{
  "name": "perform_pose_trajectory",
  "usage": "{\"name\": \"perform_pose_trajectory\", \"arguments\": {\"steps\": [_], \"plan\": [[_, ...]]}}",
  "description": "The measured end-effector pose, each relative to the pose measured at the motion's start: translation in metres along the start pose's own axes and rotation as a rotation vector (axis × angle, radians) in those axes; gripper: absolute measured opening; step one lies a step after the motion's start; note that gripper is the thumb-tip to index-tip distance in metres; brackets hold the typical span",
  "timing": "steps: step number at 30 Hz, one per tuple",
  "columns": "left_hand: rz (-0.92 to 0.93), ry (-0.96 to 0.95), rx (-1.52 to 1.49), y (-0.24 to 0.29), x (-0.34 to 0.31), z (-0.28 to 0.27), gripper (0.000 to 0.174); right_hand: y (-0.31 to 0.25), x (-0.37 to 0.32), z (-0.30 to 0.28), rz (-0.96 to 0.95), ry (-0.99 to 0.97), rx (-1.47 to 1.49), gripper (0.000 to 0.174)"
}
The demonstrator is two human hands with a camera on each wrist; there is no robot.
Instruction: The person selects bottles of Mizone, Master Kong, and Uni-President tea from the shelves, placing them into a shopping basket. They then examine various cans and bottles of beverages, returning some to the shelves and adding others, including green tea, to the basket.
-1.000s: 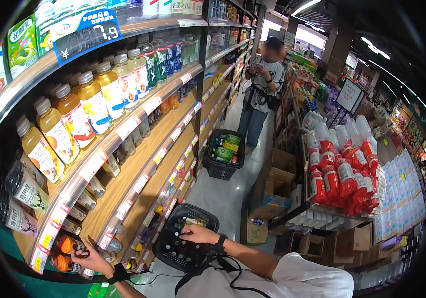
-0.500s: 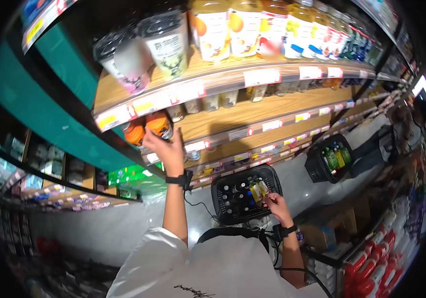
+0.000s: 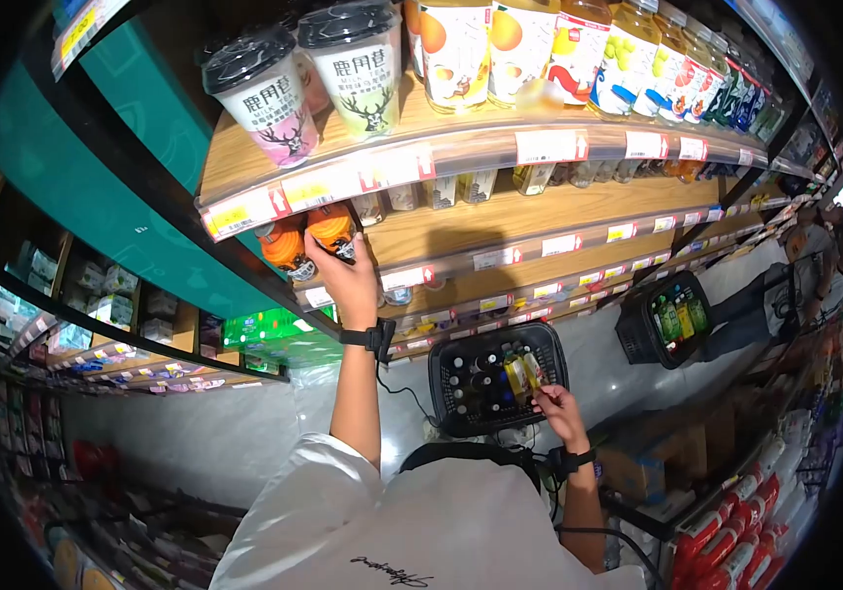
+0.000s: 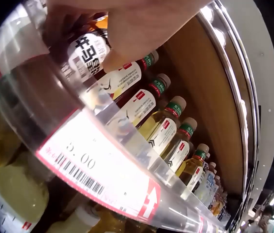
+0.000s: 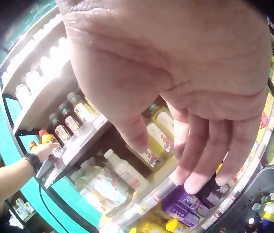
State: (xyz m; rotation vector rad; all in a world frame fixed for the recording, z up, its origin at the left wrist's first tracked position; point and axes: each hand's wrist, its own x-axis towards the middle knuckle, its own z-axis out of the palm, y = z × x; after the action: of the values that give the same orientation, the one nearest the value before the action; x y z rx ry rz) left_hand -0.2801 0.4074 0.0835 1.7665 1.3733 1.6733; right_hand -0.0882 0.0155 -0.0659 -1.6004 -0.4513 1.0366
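My left hand (image 3: 345,285) reaches into the left end of a lower shelf and grips an orange-capped bottle (image 3: 331,228) between thumb and fingers. A second orange-capped bottle (image 3: 284,251) stands just left of it. In the left wrist view, the thumb lies beside the white label (image 4: 89,52) of the dark bottle, and the fingers partly hide its cap. My right hand (image 3: 561,411) hovers by the near right rim of a black shopping basket (image 3: 485,430), close to yellow-labelled bottles (image 3: 520,374) inside. The right wrist view shows its fingers (image 5: 200,145) loosely bent, with nothing held.
Milk tea cups (image 3: 269,103) and juice bottles (image 3: 456,59) line the shelf above. Beside the gripped bottle runs a row of tea bottles (image 4: 163,133) behind a clear shelf lip. Another basket (image 3: 638,320) stands in the aisle beside a person (image 3: 800,285). Red-wrapped packs (image 3: 736,521) lie at lower right.
The head view has swung left and down toward the shelf's end. My right hand has shifted from over the basket's bottles to its near right rim. The left hand stays at the orange-capped bottles.
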Motion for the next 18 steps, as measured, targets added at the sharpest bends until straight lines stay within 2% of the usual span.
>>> {"name": "perform_pose_trajectory", "arguments": {"steps": [3,6,7,11,14,18], "plan": [[0.059,0.002,0.031,0.000,0.005,-0.003,0.080,0.000,-0.001,-0.002,0.037,0.003,-0.033,0.013],[0.021,0.006,0.042,0.011,0.009,-0.003,0.082,0.008,0.001,-0.005,0.030,0.000,0.020,0.013],[0.088,0.052,0.106,0.002,0.013,0.004,0.081,0.007,0.000,-0.005,0.026,-0.002,0.019,0.012],[0.022,-0.054,0.009,0.001,0.014,-0.001,0.076,0.010,0.001,-0.007,0.020,-0.023,0.021,0.017],[0.091,-0.045,-0.097,-0.015,0.009,0.005,0.077,0.011,0.003,-0.007,-0.014,-0.030,0.058,0.018],[0.122,-0.055,-0.042,-0.019,0.012,0.003,0.078,0.008,0.000,-0.007,0.014,-0.029,0.047,0.018]]}}
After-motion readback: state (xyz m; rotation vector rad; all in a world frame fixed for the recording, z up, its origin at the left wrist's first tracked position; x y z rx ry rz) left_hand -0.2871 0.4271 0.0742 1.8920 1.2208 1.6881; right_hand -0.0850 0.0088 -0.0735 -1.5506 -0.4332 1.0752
